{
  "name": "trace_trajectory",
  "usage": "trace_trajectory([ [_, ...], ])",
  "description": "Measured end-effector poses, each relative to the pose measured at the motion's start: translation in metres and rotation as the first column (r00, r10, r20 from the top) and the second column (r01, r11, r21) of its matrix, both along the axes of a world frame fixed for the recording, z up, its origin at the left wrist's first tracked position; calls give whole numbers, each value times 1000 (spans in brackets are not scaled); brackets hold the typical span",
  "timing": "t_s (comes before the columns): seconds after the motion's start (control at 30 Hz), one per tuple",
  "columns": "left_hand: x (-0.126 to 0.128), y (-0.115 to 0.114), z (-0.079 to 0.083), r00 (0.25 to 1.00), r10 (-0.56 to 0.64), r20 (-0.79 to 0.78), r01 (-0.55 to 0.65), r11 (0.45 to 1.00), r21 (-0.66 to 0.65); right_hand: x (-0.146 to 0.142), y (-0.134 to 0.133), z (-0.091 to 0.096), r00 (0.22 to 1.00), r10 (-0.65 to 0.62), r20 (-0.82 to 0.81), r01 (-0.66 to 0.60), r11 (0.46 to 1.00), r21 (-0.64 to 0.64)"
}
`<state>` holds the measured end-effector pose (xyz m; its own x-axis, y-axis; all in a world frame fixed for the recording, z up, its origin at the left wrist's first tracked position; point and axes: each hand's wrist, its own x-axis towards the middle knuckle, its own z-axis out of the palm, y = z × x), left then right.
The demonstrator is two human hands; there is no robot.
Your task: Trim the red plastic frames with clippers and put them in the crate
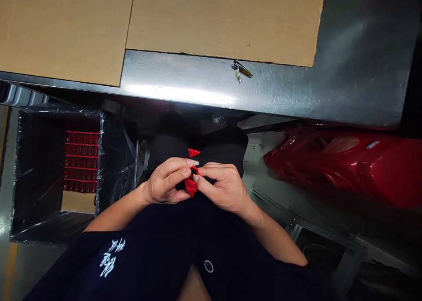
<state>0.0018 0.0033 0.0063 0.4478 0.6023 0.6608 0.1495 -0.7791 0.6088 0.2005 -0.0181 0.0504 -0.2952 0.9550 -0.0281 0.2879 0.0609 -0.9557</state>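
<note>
A small red part with holes (190,185), perhaps plastic, is held between my two hands above my lap. My left hand (169,180) grips it from the left, its fingers curled and the thumb against the part. From the other side my right hand (222,184) pinches the part's edge between thumb and forefinger. Fingers cover much of the part, so its full shape is hidden. A red tip (194,152) shows just beyond my fingertips; whether it belongs to the same part I cannot tell.
Ahead is a metal table (184,74) with cardboard sheets (224,19) and a nail clipper (242,69) near its front edge. At left stands a plastic-lined box (36,173) containing rows of red parts (81,162). Large glossy red mouldings (372,164) lie at right.
</note>
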Motion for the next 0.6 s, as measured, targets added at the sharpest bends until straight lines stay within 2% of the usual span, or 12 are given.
trace_trajectory([
  [0.37,0,-2,4,1000,0,-14,0,1000,-4,11,3,5,989,145,14,-144,988,-51],
  [0.47,0,-3,3,1000,-10,-7,10,1000,-19,11,1,3,990,142,15,-140,986,-85],
  [0.6,0,-3,2,999,-32,-7,32,999,-6,7,0,3,996,75,50,-68,989,-135],
])
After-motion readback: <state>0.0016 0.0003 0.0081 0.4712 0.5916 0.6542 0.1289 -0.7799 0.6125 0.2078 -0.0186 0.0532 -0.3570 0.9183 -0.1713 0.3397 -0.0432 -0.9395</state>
